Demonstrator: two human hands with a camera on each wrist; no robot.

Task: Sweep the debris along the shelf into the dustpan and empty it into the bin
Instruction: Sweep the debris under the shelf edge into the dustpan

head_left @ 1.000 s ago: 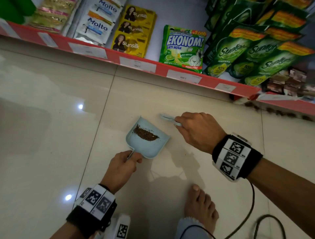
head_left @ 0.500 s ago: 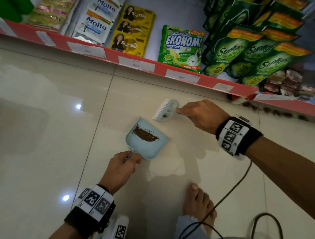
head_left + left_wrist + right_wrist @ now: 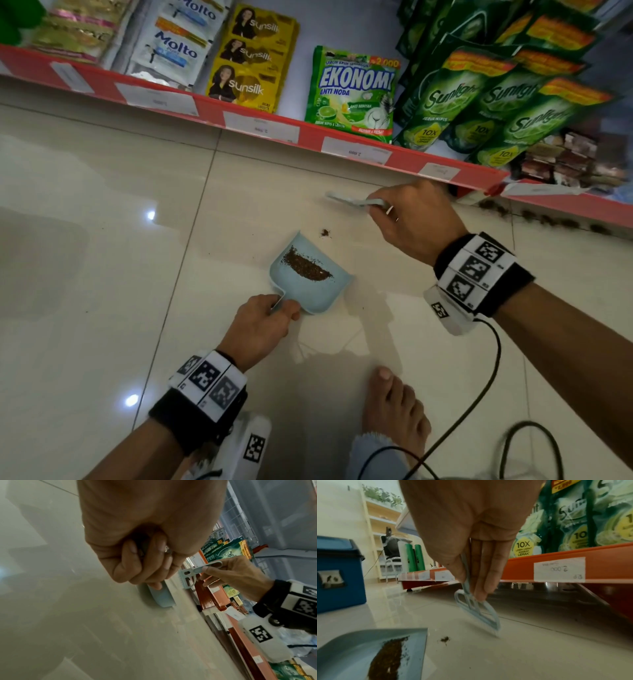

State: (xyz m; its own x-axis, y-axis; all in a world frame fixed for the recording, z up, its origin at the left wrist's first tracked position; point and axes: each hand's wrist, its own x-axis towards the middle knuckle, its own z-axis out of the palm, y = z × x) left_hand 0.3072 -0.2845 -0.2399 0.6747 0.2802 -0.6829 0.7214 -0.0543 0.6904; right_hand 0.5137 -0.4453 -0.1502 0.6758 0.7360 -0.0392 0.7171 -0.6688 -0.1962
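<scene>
Brush (image 3: 354, 201) has swung back beyond a stray clump (image 3: 325, 233), pinched in right hand (image 3: 416, 219); left hand (image 3: 262, 327) grips dustpan (image 3: 310, 274) handle, mouth facing it.

Each wrist wears a black band (image 3: 191, 414) faced with white square-coded marker tiles (image 3: 474, 270). A white marked camera block (image 3: 445, 313) sits beneath, trailing a black cable (image 3: 486, 387). One bare foot (image 3: 394, 407) shows a frayed pale-blue trouser hem (image 3: 373, 448).

Ekonomi pouch (image 3: 352, 90) upright | Sunsilk sachets (image 3: 251, 58) left of it | price label (image 3: 559, 569) on edge
</scene>
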